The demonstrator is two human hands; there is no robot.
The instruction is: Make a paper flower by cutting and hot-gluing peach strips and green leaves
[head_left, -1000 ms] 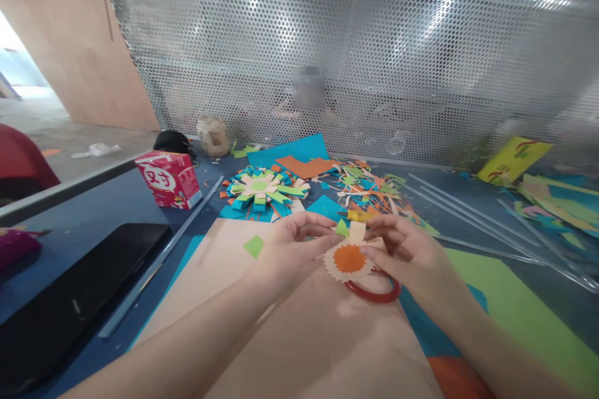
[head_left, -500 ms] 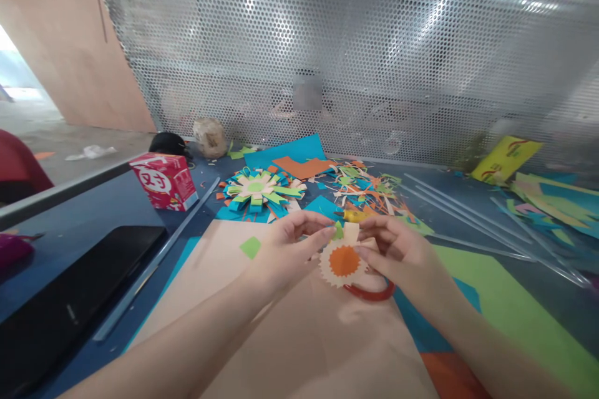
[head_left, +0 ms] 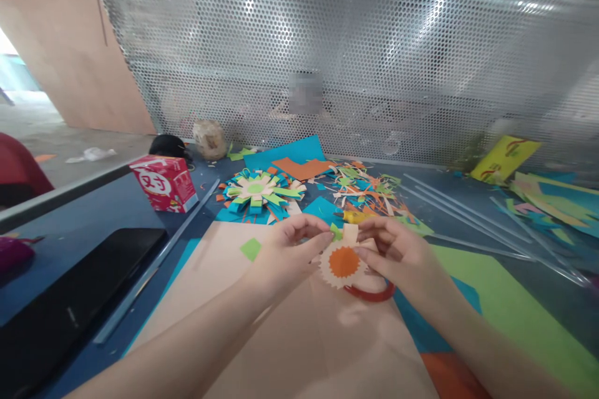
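Observation:
Between both hands I hold a small paper flower point(head_left: 344, 264), a cream jagged disc with an orange jagged centre. My left hand point(head_left: 285, 254) pinches its upper left edge, beside a tiny green scrap point(head_left: 336, 231). My right hand point(head_left: 402, 254) grips its right side with curled fingers. A cream strip point(head_left: 350, 233) stands up from the top of the flower. Below the flower a red ring point(head_left: 372, 293) lies on the large peach paper sheet point(head_left: 290, 336).
A finished layered flower point(head_left: 257, 193) lies further back, with a heap of paper scraps point(head_left: 369, 190) to its right. A red carton point(head_left: 163, 182) and a black tablet point(head_left: 70, 299) sit left. Clear rods point(head_left: 468, 212) and coloured sheets lie right. A perforated metal screen point(head_left: 327, 56) closes the back.
My left thumb and fingers have closed a little further onto the flower's top edge. The flower and my right hand have barely moved.

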